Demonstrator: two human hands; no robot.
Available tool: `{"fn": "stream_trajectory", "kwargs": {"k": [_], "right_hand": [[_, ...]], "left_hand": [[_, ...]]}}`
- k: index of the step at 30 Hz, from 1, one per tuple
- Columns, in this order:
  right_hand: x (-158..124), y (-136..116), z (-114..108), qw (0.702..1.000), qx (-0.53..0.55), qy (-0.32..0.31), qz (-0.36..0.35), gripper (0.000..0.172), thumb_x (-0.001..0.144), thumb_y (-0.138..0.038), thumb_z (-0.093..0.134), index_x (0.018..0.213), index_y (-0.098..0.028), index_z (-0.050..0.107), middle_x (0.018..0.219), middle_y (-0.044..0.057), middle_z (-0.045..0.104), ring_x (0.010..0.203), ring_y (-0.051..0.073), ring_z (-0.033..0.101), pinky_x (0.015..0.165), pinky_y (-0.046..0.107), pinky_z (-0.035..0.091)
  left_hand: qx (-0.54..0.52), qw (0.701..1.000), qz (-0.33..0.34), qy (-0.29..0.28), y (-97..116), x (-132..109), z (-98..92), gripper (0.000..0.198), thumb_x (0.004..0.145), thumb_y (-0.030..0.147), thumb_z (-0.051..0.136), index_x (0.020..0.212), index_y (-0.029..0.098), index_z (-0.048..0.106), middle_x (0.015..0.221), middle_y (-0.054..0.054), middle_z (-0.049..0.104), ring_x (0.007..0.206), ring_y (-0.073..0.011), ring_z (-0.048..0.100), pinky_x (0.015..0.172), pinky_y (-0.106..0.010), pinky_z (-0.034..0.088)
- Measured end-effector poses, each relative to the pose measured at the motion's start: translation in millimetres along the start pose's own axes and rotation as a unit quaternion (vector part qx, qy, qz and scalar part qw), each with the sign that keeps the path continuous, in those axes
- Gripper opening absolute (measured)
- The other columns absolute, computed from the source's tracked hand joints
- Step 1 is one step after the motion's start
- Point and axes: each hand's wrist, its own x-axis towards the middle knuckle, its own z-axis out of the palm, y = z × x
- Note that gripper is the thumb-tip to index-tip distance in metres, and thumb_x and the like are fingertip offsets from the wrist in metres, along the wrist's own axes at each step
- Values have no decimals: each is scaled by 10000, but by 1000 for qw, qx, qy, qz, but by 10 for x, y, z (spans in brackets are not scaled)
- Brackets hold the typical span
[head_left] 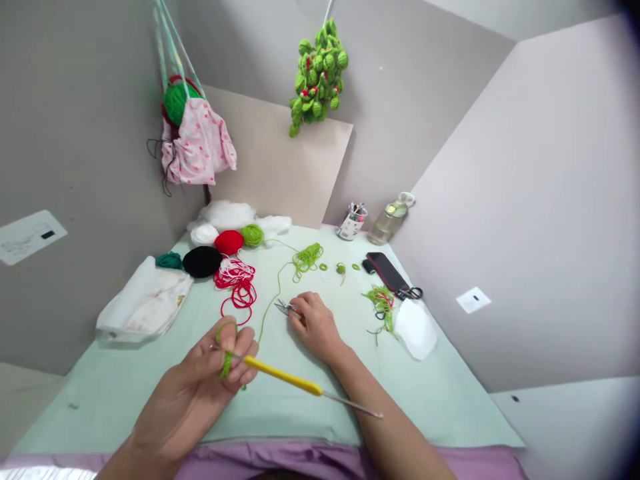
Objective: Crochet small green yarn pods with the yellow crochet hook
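Note:
My left hand [210,377] is raised over the table's near side, fingers pinched around a small green crochet piece [226,363] and the tip of a yellow-handled crochet hook [287,378] that sticks out to the right. A green yarn strand [273,300] runs from it toward a loose green tangle [307,257]. My right hand [315,323] rests on the pale green table cover [425,393], fingers closed on small metal thread snips [286,307].
Red loose yarn [237,283], black [201,261], red [229,242] and green [253,235] yarn balls and white stuffing lie at the back left. A plastic bag [145,303] lies left. Phone [385,270], scissors [411,292], yarn scraps, cup and bottle sit right.

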Motion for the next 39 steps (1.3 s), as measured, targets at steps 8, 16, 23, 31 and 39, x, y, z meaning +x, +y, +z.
{"fn": "stream_trajectory", "kwargs": {"k": [8, 16, 23, 31, 39], "right_hand": [[-21, -18, -20, 998, -12, -57, 12, 109, 1006, -149, 643, 1002, -214, 730, 988, 73, 698, 926, 228, 624, 827, 335, 504], [-10, -126, -164, 994, 91, 16, 56, 146, 980, -133, 634, 1028, -209, 749, 995, 96, 751, 955, 254, 682, 908, 413, 527], [-284, -614, -527, 947, 311, 63, 49, 199, 1020, -226, 609, 1178, -255, 725, 1057, 42, 807, 949, 190, 773, 851, 323, 616], [-433, -855, -690, 929, 359, 84, 5, 385, 979, -230, 717, 1330, -388, 698, 1186, 33, 797, 1116, 246, 730, 1106, 490, 514], [-424, -977, -513, 873, 442, 196, 70, 165, 1027, -352, 661, 1075, -367, 818, 893, 33, 767, 874, 250, 695, 915, 477, 559]], "left_hand": [[20, 992, 5, -127, -84, 593, 369, 235, 713, 185, 973, 741, 162, 740, 699, 20, 605, 607, -77, 587, 605, -182, 566], [-33, 999, -16, -28, -401, 578, 151, 248, 697, 135, 976, 783, 147, 744, 738, 9, 663, 619, -77, 634, 643, -193, 615], [-6, 999, -7, 41, -489, 486, -2, 260, 677, 123, 981, 808, 131, 757, 760, 7, 679, 658, -96, 647, 658, -214, 629], [53, 998, -17, 18, -483, 440, -39, 217, 752, 200, 948, 841, 168, 753, 785, 8, 696, 705, -106, 652, 727, -202, 603], [143, 990, 2, 18, -485, 375, -15, 168, 778, 241, 933, 815, 205, 772, 830, 8, 732, 817, -133, 661, 809, -232, 544]]}}
